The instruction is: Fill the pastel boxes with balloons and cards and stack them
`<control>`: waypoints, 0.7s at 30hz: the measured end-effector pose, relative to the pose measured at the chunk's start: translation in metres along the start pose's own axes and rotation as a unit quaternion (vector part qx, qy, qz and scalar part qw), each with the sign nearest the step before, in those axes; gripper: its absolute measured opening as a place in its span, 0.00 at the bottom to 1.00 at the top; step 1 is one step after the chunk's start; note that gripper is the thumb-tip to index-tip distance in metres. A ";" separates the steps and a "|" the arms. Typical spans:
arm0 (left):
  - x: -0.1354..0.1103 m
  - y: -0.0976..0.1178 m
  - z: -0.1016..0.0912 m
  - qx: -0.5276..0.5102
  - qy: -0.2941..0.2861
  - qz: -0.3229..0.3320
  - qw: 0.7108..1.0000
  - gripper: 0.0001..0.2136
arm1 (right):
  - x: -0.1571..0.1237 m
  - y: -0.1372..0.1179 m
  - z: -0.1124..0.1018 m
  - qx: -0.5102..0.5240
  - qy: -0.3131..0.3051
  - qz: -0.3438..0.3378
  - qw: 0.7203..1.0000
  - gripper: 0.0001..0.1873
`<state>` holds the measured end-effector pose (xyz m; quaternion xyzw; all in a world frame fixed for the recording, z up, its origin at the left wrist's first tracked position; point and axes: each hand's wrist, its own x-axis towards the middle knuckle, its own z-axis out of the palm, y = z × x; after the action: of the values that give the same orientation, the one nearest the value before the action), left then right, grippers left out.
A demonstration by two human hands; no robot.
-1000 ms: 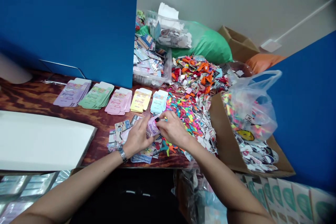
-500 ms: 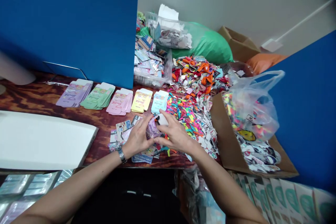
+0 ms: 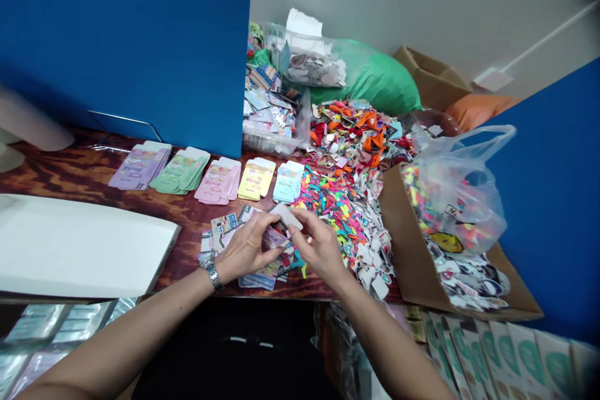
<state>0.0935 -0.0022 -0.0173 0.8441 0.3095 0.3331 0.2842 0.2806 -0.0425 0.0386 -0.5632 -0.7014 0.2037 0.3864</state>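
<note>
Between my two hands is a small purple paper box (image 3: 274,239) with a white flap (image 3: 289,217) raised at its top. My left hand (image 3: 244,246), with a metal-band watch (image 3: 214,274) at the wrist, is closed around the box's left side. My right hand (image 3: 319,242) pinches the flap from the right; its thumb lies on the box's upper edge. Fingers cover much of the box. Beneath my hands lie printed cards (image 3: 224,225), and bright small rubber-like pieces (image 3: 335,209) spread to the right.
Flat purple (image 3: 140,165), green (image 3: 180,170), pink (image 3: 218,180), yellow (image 3: 256,178) and blue (image 3: 287,181) boxes lie in stacks behind. White cut-out stickers (image 3: 370,256) and a cardboard box (image 3: 403,244) with a plastic bag (image 3: 469,206) are right. A white board (image 3: 84,247) lies left.
The box's mouth, which showed open with dark contents, is now mostly covered by the white flap. My right hand has shifted from around the box to its top edge.
</note>
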 end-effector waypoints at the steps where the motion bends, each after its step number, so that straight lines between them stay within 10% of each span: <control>1: -0.001 0.000 0.000 0.002 0.001 0.003 1.000 0.28 | -0.001 -0.002 0.002 0.010 0.008 0.005 1.000 0.16; 8: -0.003 0.002 0.000 0.029 0.027 -0.017 0.999 0.40 | 0.004 -0.011 0.002 0.106 -0.007 0.040 0.993 0.08; 21: -0.002 0.012 -0.003 0.250 -0.015 -0.053 0.967 0.48 | -0.014 -0.019 0.028 -0.024 0.058 -0.027 0.998 0.20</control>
<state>0.0937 -0.0105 -0.0084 0.8755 0.4231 0.2167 0.0866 0.2484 -0.0566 0.0309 -0.5644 -0.6974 0.1431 0.4179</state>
